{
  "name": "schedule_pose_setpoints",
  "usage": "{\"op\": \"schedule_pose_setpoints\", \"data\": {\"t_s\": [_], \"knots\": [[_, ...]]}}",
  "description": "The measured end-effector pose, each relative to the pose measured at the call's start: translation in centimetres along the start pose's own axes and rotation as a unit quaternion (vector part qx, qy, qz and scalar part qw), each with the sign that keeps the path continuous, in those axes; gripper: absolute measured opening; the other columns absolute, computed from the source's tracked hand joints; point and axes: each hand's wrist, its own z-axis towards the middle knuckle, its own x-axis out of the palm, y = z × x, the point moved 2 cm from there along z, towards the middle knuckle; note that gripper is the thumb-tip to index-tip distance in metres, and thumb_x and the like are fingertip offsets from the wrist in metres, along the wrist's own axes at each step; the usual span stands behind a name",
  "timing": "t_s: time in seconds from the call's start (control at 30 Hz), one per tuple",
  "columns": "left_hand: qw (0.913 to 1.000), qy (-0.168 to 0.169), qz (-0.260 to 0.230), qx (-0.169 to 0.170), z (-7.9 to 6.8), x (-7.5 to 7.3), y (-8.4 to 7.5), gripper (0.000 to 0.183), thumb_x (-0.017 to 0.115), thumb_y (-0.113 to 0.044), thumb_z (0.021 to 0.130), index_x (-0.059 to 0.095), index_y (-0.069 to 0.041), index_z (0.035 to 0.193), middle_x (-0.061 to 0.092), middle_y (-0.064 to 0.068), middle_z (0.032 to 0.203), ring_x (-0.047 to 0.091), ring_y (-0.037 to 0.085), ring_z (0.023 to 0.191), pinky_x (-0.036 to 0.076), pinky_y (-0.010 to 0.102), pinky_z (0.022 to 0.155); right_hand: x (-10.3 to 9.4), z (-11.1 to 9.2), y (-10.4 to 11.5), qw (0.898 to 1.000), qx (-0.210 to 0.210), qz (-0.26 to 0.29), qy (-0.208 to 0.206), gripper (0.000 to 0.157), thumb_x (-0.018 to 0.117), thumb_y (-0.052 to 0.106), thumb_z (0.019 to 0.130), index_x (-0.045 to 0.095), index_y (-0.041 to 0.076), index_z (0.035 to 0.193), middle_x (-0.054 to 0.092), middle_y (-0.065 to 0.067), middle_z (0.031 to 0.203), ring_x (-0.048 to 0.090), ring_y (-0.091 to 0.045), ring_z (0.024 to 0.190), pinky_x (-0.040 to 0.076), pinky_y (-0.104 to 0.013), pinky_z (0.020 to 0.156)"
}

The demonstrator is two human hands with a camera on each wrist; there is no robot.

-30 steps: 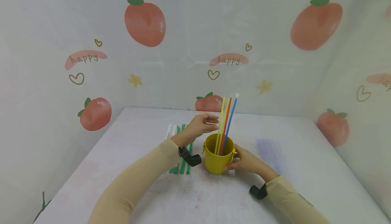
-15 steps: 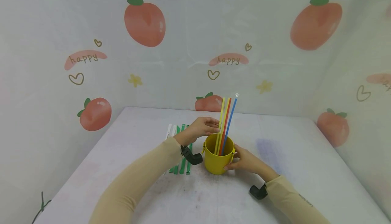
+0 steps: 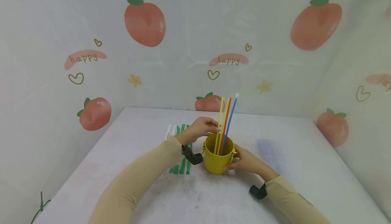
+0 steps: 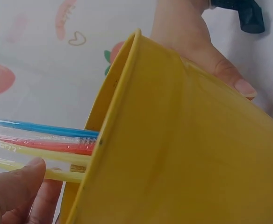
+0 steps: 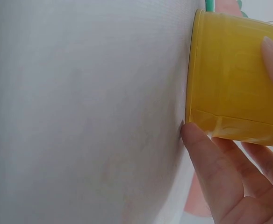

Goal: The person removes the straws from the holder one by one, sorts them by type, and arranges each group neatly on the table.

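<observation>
While a yellow bucket (image 3: pixel 215 165) is standing upright on the white table (image 3: pixel 195 200), a blue straw (image 3: pixel 231 115), a red straw (image 3: pixel 227 115) and two yellow straws (image 3: pixel 225 115) are leaning inside it. Left hand (image 3: pixel 200 128), left of the bucket above its rim: thumb and fingers are pinching the leftmost yellow straw (image 3: pixel 221 110). Right hand (image 3: pixel 245 162), right of the bucket: spread thumb and fingers are gripping its wall. Green and white strips (image 3: pixel 183 166) are lying left of the bucket.

Straws (image 3: pixel 226 124) (seemingly wrapped) in yellow bucket (image 3: pixel 217 164)

There are two hands (image 3: pixel 200 129) (image 3: pixel 245 161), one bucket (image 3: pixel 215 164), two yellow straws (image 3: pixel 220 113), one red straw (image 3: pixel 227 117) and one blue straw (image 3: pixel 230 123).
</observation>
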Motion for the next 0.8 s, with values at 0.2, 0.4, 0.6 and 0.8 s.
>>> {"op": "schedule_pose_setpoints", "data": {"t_s": [0.2,0.4,0.6,0.8], "knots": [[0.9997,-0.015,-0.015,0.008,0.0,-0.3,0.2,0.026,0.07,-0.018,0.09,0.065,-0.005,0.112,0.069,0.009,0.109,0.066,0.017,0.096,0.054,0.035,0.093,0.0,0.0,0.0,1.0,0.0,-0.001,-0.001,0.103,0.085,0.032,0.074,0.023,0.009,0.154,0.041,-0.019,0.149,0.055,-0.042,0.119,0.05,-0.055,0.094],[0.9974,-0.034,-0.055,0.032,-0.3,-0.7,-0.1,0.029,0.068,-0.018,0.092,0.063,-0.003,0.117,0.066,0.011,0.118,0.065,0.019,0.098,0.055,0.035,0.092,0.0,0.0,0.0,1.0,0.005,0.003,-0.002,0.105,0.085,0.033,0.073,0.023,0.01,0.154,0.041,-0.018,0.149,0.055,-0.042,0.12,0.049,-0.055,0.096],[0.989,-0.072,-0.1,0.082,-1.2,-1.5,-1.2,0.028,0.067,-0.016,0.092,0.063,-0.002,0.116,0.067,0.009,0.11,0.066,0.016,0.094,0.056,0.035,0.089,0.1,-0.1,0.1,1.0,0.012,0.014,0.0,0.105,0.085,0.035,0.073,0.023,0.011,0.154,0.039,-0.017,0.151,0.054,-0.042,0.122,0.049,-0.055,0.096],[0.9718,-0.116,-0.148,0.142,-2.3,-2.5,-3.1,0.025,0.066,-0.012,0.092,0.062,0.001,0.113,0.065,0.006,0.103,0.066,0.013,0.09,0.057,0.036,0.089,0.1,-0.1,0.2,1.0,0.006,0.004,-0.001,0.104,0.085,0.032,0.073,0.023,0.008,0.153,0.039,-0.019,0.15,0.054,-0.043,0.121,0.048,-0.056,0.096]]}}
